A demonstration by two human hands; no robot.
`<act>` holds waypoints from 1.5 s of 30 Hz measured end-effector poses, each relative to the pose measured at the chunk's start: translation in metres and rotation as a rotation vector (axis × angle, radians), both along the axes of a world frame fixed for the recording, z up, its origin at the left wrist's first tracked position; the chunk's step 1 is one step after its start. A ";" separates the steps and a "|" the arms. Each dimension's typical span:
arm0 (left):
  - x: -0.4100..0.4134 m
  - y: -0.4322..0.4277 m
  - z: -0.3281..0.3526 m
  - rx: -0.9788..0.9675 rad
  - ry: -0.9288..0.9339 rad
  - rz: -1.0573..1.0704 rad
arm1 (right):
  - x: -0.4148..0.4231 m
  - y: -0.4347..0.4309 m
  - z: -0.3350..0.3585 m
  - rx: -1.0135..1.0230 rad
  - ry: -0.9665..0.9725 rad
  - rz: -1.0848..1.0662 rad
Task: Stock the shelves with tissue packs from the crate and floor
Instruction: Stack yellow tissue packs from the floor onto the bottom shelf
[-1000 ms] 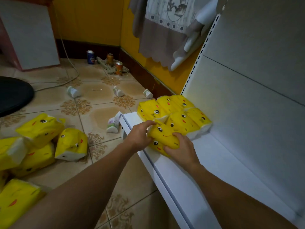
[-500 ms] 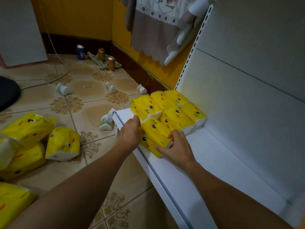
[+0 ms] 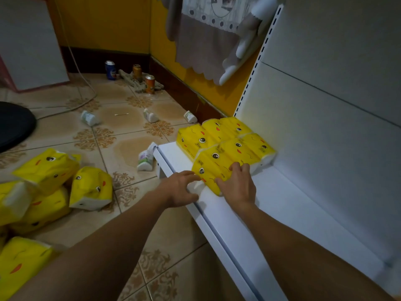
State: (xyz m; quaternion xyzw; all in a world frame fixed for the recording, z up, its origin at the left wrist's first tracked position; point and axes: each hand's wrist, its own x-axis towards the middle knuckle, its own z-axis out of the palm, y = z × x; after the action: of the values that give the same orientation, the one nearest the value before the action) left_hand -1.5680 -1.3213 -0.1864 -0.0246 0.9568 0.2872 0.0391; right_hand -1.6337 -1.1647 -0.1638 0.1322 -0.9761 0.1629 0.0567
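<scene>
1. Right at the front edge of the white shelf (image 3: 271, 213), near its far left corner, a yellow tissue pack (image 3: 213, 168) with a cartoon face lies flat between both hands.
2. Left hand (image 3: 180, 187): fingers curled, with the thumb on top, holding the pack's white end where it meets the shelf's front lip.
3. Right hand (image 3: 236, 185): fingers bent over the pack's top face and thumb against its near side, gripping it from the right.
4. Just behind, the stocked packs (image 3: 219, 135) fill the shelf's far left corner in two rows that reach the back panel (image 3: 325, 137); the held pack touches the nearer row.
5. More yellow packs (image 3: 91, 187) lie heaped on the tiled floor (image 3: 134, 148), well left of the shelf.
6. Three drink cans (image 3: 149, 83) stand by the yellow wall's skirting, and small white packets (image 3: 145, 159) are scattered over the tiles.
</scene>
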 end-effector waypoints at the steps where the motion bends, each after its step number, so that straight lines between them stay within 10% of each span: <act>1: 0.005 -0.005 0.000 -0.017 -0.011 0.014 | 0.000 -0.002 0.000 0.020 0.021 -0.001; 9: 0.068 -0.067 -0.011 -0.140 -0.137 0.239 | 0.018 -0.065 0.000 0.110 0.304 0.350; 20: 0.200 -0.155 -0.032 -0.052 -0.355 0.730 | 0.079 -0.200 -0.060 0.162 -0.256 0.726; 38: 0.156 -0.161 -0.085 0.285 -0.199 0.832 | 0.085 -0.262 -0.144 -0.525 -0.985 0.223; 45: 0.154 -0.160 -0.098 0.241 -0.208 0.820 | 0.079 -0.262 -0.150 -0.308 -0.653 0.173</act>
State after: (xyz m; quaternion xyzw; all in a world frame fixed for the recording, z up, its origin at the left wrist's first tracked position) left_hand -1.4138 -1.4812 -0.2840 -0.4264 0.8184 0.3846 0.0206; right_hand -1.5545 -1.4264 -0.3140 0.1451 -0.8921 0.3456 -0.2523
